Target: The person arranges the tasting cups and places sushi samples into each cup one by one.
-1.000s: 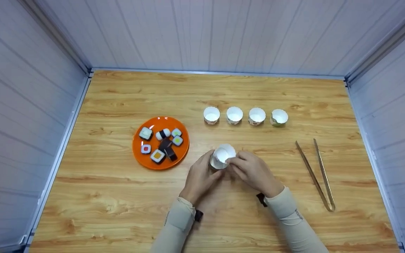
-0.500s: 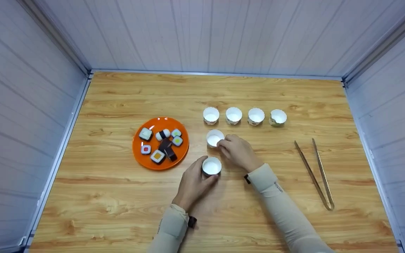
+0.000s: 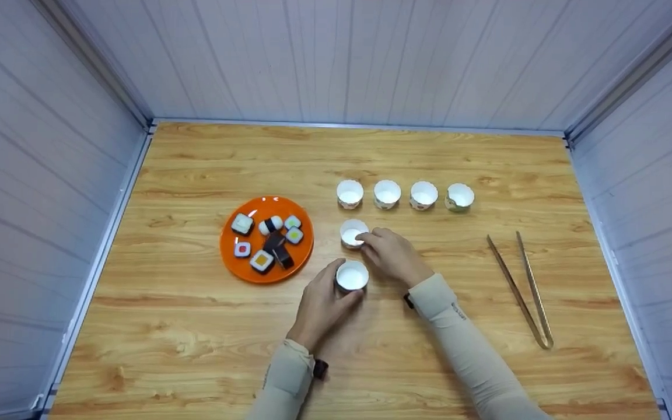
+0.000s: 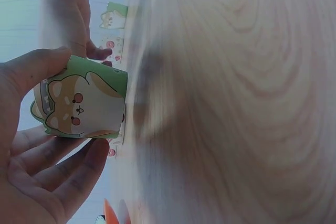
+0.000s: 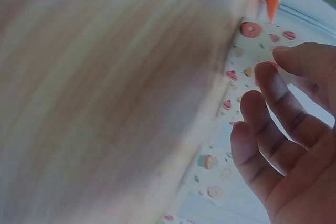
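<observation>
My left hand (image 3: 319,306) grips a small paper cup (image 3: 352,276), upright close over the table in front of me. In the left wrist view this cup (image 4: 84,103) is green with a cartoon dog, thumb on one side and fingers on the other. Farther forward, my right hand (image 3: 395,255) pinches the near right rim of a second paper cup (image 3: 352,232), its inside white. Seen from the right wrist, that cup (image 5: 262,35) carries a donut and cake print, with thumb and forefinger at its rim and the other fingers loosely bent.
Several paper cups (image 3: 387,194) stand in a row behind. An orange plate (image 3: 231,256) with several sushi pieces (image 3: 262,261) lies to the left. Metal tongs (image 3: 537,297) rest on the right of the wooden table (image 3: 196,350). Panel walls (image 3: 347,58) enclose the back and sides.
My right hand has drawn one cup out of the other and carried it forward to the front of the row's left end. The left hand, still holding its cup, has shifted slightly toward me.
</observation>
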A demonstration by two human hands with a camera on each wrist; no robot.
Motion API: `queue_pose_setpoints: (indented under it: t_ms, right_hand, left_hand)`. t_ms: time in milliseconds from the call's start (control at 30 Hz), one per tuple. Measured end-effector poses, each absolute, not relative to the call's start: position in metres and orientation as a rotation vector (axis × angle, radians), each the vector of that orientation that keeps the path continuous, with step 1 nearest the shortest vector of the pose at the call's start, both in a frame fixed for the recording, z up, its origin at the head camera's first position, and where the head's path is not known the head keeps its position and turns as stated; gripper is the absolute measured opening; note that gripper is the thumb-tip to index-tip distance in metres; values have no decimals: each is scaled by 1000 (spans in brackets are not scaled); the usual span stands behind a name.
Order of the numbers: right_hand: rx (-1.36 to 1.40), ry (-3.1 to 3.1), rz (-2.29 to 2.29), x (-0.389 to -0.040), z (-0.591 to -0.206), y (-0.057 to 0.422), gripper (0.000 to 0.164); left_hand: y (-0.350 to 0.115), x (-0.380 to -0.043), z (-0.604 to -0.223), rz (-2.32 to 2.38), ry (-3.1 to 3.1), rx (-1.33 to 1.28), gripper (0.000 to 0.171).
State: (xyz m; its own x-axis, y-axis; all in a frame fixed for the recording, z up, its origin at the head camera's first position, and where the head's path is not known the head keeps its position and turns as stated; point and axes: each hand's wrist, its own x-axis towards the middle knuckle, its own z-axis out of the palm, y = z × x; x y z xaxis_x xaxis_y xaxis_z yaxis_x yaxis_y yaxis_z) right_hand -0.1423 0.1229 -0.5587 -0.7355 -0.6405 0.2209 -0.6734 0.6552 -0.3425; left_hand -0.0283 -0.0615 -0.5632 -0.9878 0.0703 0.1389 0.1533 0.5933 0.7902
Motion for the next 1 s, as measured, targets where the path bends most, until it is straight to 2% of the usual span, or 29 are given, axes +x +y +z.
queue_pose_setpoints:
  t_ms: [167,467,833,1000]
  right_hand:
    - [1133,-2625,731,-122,-547,135,23]
    - [1394,-2473,779,-82,-535,151,27]
    - [1387,-2520,752,-75,-546,150,12]
    - [1379,-2506,766,-76,-548,150,11]
  left_hand:
    - [-58,-29,-563,-1374,-2743,-186,65]
    - [-55,-32,-562,-1354,-2749,-230,66]
    - [-51,-34,-560,-1354,-2757,-255,66]
    - [-50,-35,-559,-1361,-2767,-234,69]
